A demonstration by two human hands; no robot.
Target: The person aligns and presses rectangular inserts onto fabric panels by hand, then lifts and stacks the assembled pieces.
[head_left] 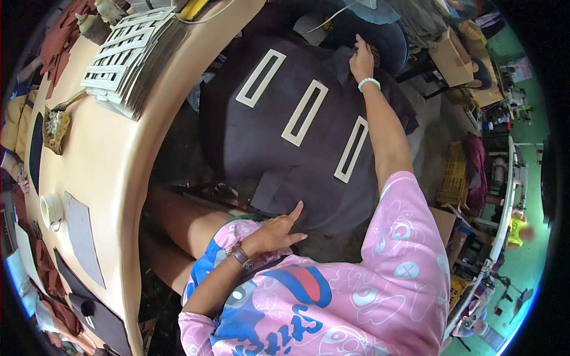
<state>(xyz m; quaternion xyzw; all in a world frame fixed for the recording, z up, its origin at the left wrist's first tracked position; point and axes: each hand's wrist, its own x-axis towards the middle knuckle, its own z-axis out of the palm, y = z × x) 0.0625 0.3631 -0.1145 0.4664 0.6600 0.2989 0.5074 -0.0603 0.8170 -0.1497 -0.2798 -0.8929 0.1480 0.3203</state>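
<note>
Dark cloth [267,142] is spread over a support beside the table, with three pale rectangular frames lying on it: one on the left [260,78], one in the middle [304,113] and one on the right [351,149]. My left hand [276,232], with a watch on its wrist, is at the cloth's near edge, thumb and index finger apart, holding nothing visible. Reaching to the cloth's far right edge is my right hand [362,61], a beaded bracelet on its wrist. Its index finger points up and the other fingers are bent; whether it holds the cloth is unclear.
On the left, a curved table [113,148] bears a stack of pale slotted pieces [127,65], a tape roll [52,211] and a grey sheet [85,237]. Cardboard boxes [451,56] and a yellow crate [453,172] stand at the right. Other people are at the far left and far right.
</note>
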